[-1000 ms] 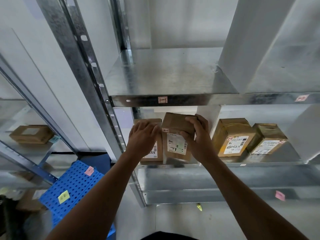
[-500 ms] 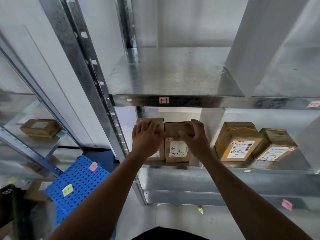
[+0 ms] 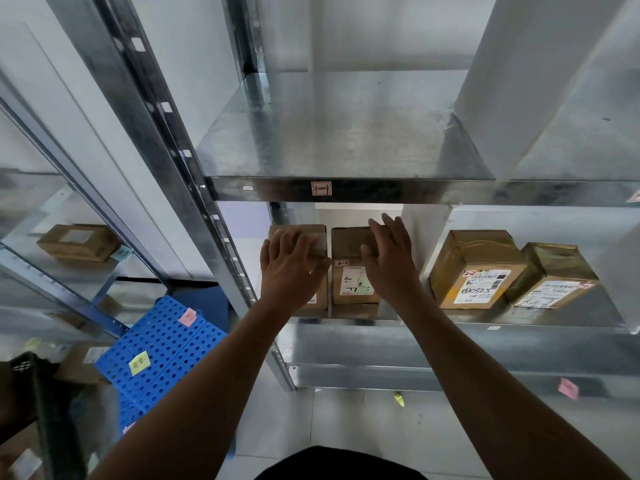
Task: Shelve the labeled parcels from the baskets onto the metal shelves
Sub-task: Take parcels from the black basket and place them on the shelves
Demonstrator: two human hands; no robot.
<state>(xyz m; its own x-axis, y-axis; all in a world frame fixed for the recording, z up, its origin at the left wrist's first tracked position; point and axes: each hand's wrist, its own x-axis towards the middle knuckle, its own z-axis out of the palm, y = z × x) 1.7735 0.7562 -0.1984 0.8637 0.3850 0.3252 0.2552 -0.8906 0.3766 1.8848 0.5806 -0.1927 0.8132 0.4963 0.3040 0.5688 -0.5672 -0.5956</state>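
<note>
Half a second ago my right hand (image 3: 391,261) was curling over the top of the parcel (image 3: 349,271); now its fingers are straightening and spreading, letting go. At centre-left of the frame, my left hand (image 3: 291,268) is lying flat with relaxed fingers against the front of the neighbouring box (image 3: 318,237) — gripping nothing. My right hand is hanging open with its thumb across the parcel's upper right corner; I cannot tell whether it is touching. The parcel is standing upright on the middle shelf (image 3: 450,344), long axis vertical, label facing me — close beside the neighbouring box.
</note>
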